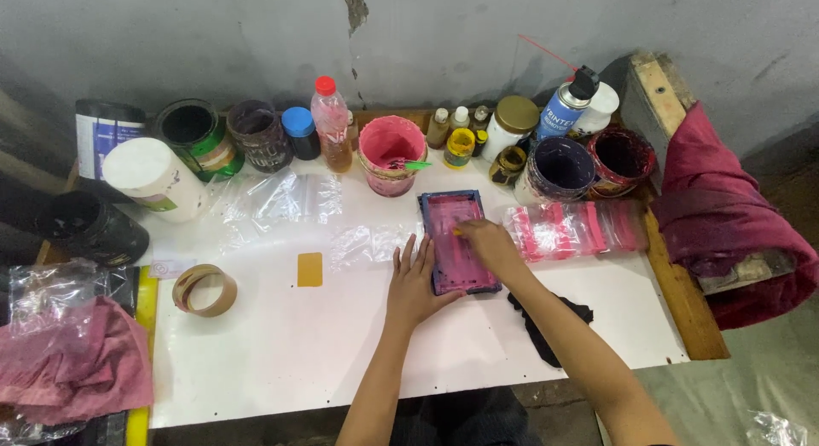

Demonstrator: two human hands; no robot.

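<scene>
A small rectangular frame (444, 209) with a dark blue rim and a pink-stained inside lies flat on the white table (281, 344). My left hand (414, 281) rests flat beside its left edge, fingers spread, touching the rim. Over the frame's right side sits my right hand (490, 246), fingers closed on a small yellow-tipped tool pressed onto the pink surface. A pink bucket (391, 154) with a green-handled tool in it stands just behind the frame.
Paint tins, jars, bottles and a spray can (565, 105) line the back edge. Clear plastic bags (281, 200) lie left, pink-stained ones (573, 228) right. A tape roll (205, 290), a yellow card (310, 269), a black rag (546, 322) and pink cloths (72, 361) surround the work spot.
</scene>
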